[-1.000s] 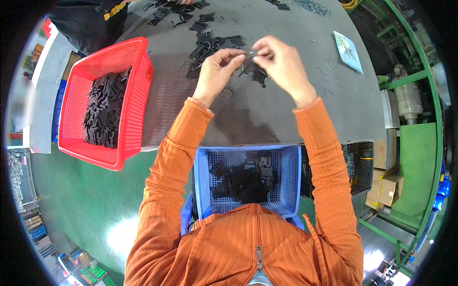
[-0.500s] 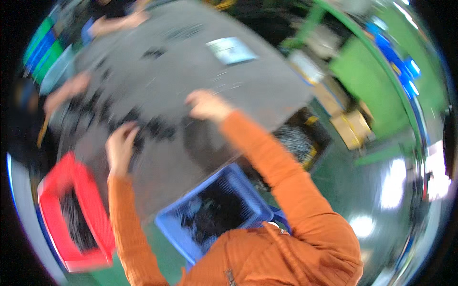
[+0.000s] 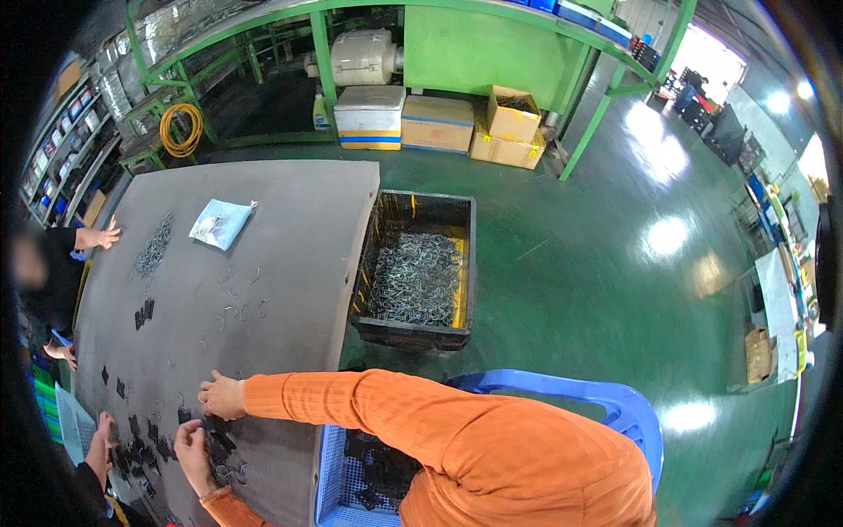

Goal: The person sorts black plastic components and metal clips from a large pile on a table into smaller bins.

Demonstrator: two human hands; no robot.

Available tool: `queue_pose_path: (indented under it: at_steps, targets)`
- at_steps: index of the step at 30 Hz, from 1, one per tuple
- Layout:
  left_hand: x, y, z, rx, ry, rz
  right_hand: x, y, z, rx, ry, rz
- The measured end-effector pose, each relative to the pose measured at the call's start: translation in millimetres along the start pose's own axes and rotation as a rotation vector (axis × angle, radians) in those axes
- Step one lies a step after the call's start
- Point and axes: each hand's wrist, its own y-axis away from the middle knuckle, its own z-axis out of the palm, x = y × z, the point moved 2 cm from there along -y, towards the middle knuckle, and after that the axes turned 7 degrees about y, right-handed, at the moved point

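My right hand [image 3: 222, 396] reaches left across the grey table [image 3: 290, 290], its fingers bent together. Just below it is my left hand [image 3: 193, 455], with thumb and fingers curled closed. What either hand holds, if anything, is too small to make out. A small black piece [image 3: 183, 414] shows right by the fingertips of both hands. Dark flat pieces [image 3: 224, 443] lie beside my left hand, mixed with thin metal hooks. More black pieces [image 3: 136, 452] spread further left. Several loose metal hooks [image 3: 233, 312] are scattered beyond my hands.
A black crate [image 3: 413, 329] of metal hooks stands beyond the table's right edge. Close to my body are a blue basket [image 3: 327, 492] of black pieces and a blue plastic chair [image 3: 628, 413]. A blue-white packet [image 3: 221, 225] lies on the table. Co-workers' hands [image 3: 101, 443] work along the left side.
The view has swung to the right, bringing the hook crate and green floor into full sight. My right hand has moved from bare tabletop to beside my left hand at the black pieces.
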Motion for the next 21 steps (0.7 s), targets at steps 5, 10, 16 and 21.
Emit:
queue_pose_path:
  at_steps: [5, 10, 16, 21]
  targets:
    - [23, 20, -11, 0.27, 0.13, -0.033, 8, -7, -23, -0.053, -0.164, 0.129]
    - [15, 45, 9, 0.384, -0.328, -0.08, 50, 53, -73, 0.113, -0.598, 0.214]
    - [-10, 100, 11, 0.599, -0.64, 0.291, 4, 84, -112, -0.665, -0.824, -0.136]
    - [-19, 109, 49, 0.397, -0.673, 0.155, -7, 46, -61, -0.068, -0.316, 0.176]
